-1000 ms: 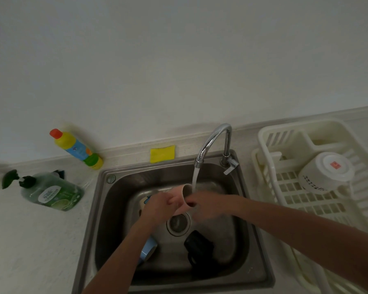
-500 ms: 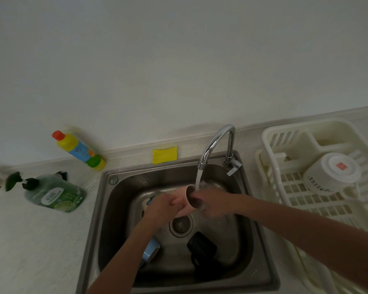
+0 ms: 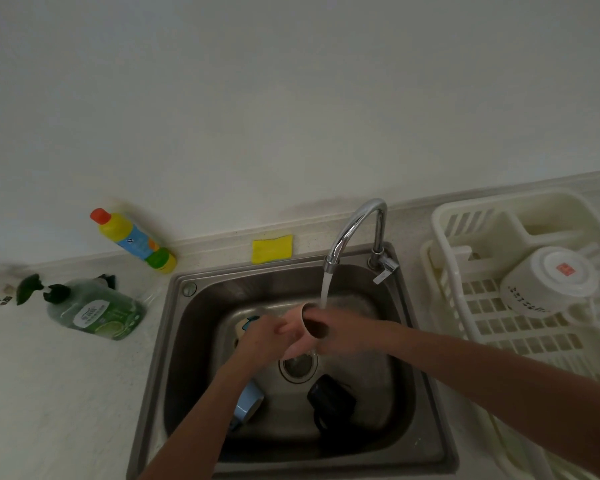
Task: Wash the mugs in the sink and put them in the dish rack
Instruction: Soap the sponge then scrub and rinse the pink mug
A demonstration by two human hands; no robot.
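Note:
A pink mug [image 3: 300, 336] is held over the steel sink [image 3: 187, 327], tipped with its mouth toward the right, under running water from the faucet [image 3: 355, 223]. My left hand [image 3: 262, 339] grips its body from the left. My right hand [image 3: 340, 332] holds it at the rim on the right side. In the basin lie a light blue mug [image 3: 246, 403] under my left forearm, a black mug [image 3: 329, 398] on its side, and a pale mug [image 3: 245, 325] partly hidden behind my left hand. A white mug [image 3: 548, 282] sits upside down in the cream dish rack [image 3: 465, 306].
A yellow sponge [image 3: 272, 248] lies behind the sink. A yellow and blue bottle [image 3: 134, 239] leans on the wall at left. A green soap dispenser [image 3: 94, 308] lies on the counter left of the sink. The drain [image 3: 298, 367] is below the mug.
The pink mug has turned slightly in my hands under the stream, its mouth now showing more toward me. Both hands stay on it at about the same spot.

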